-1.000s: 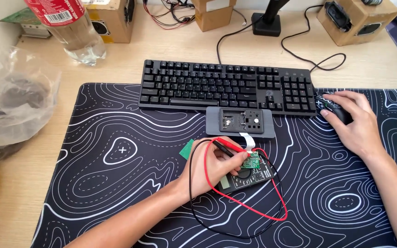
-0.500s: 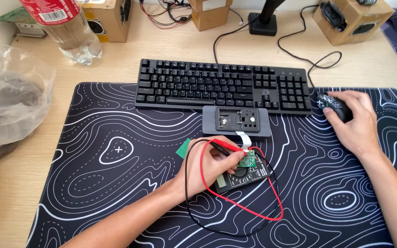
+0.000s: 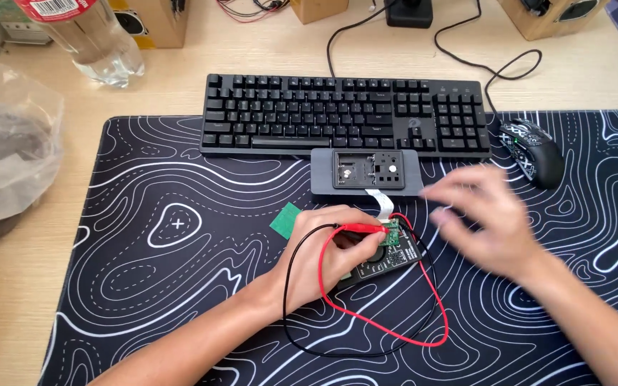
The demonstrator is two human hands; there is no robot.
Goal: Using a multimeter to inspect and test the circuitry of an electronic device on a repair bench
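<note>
Our left hand [image 3: 334, 254] is curled over the black meter [image 3: 388, 263], just below the grey case [image 3: 366, 171], fingers pinching the red probe [image 3: 359, 227] against the small green board [image 3: 393, 234]. Red lead [image 3: 388, 330] and black lead [image 3: 302, 336] loop out below the meter. Our right hand [image 3: 484, 221] hovers blurred to the right of the meter, fingers loosely spread, holding nothing. The mouse [image 3: 533, 149] sits beyond it, untouched.

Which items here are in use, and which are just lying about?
In use: left hand, red probe, multimeter, leads, grey module, green board, right hand.
Lying about: keyboard, mouse, bottle, plastic bag.
</note>
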